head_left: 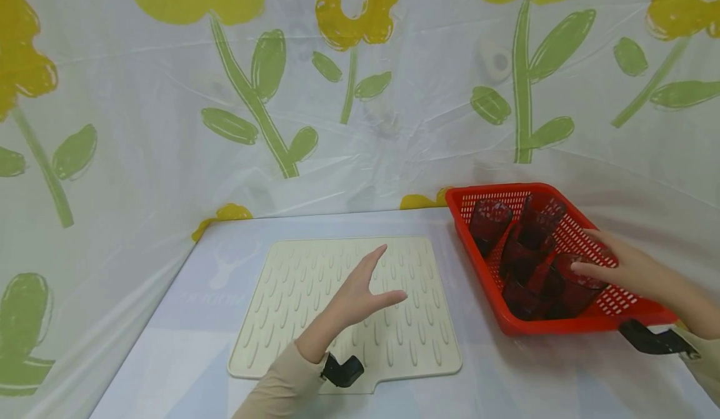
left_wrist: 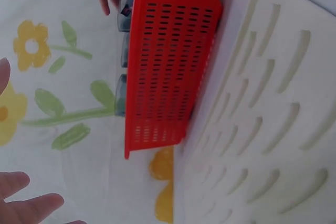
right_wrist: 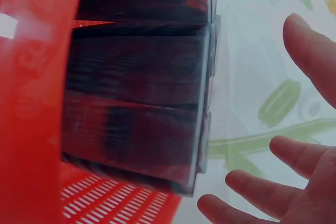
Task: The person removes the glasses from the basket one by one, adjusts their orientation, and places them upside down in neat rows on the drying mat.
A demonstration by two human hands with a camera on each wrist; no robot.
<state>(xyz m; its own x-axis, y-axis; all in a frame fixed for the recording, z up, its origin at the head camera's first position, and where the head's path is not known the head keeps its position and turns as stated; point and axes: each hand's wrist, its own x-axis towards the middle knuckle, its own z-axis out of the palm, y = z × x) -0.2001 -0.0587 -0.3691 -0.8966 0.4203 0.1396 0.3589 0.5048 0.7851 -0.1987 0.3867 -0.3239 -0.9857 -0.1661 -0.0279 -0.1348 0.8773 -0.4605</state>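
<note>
Along the right edge of the surface sits my red basket (head_left: 568,325), angled so one corner points back toward the flowered sheet (head_left: 169,125), and in it the dark tumblers (head_left: 534,262) lie and lean against each other, packed close because the basket is small for them. My right hand (head_left: 619,266) is over the near right part of the basket, fingers spread and fairly straight, the fingertips at the rim of the nearest tumbler (head_left: 579,284); from the right wrist view that glass lies on its side with its open mouth toward my palm, and my fingers are near it but close on nothing. I cannot tell whether a fingertip truly touches the rim. My left hand (head_left: 365,294) hangs above the cream ridged mat (head_left: 281,319), which lies flat in the middle of the surface, just beside the basket. That hand is wide too, thumb apart from the fingers, palm turned toward the basket, holding nothing. The mat carries nothing, its raised ribs facing up. A black strap sits on each wrist.
</note>
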